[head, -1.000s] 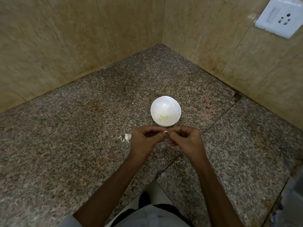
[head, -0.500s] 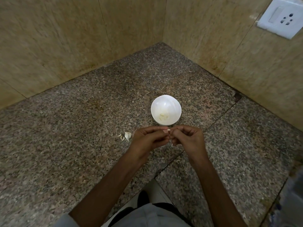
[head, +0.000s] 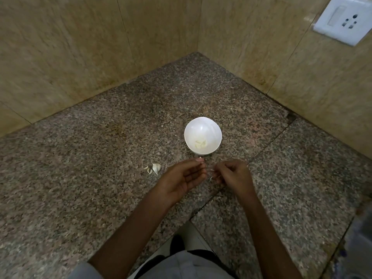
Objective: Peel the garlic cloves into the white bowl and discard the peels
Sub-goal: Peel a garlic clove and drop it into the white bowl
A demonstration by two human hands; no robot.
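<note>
Cloves (head: 201,144) in bowl (head: 202,124) | unpeeled garlic (head: 156,168) lies on bench (head: 80,178) | I read left grip (head: 185,178) slack, right grip (head: 231,174) pinching scrap (head: 211,178).

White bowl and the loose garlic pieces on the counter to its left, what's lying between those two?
Nothing. In the head view, only bare speckled granite counter runs between the white bowl and the garlic pieces.
</note>
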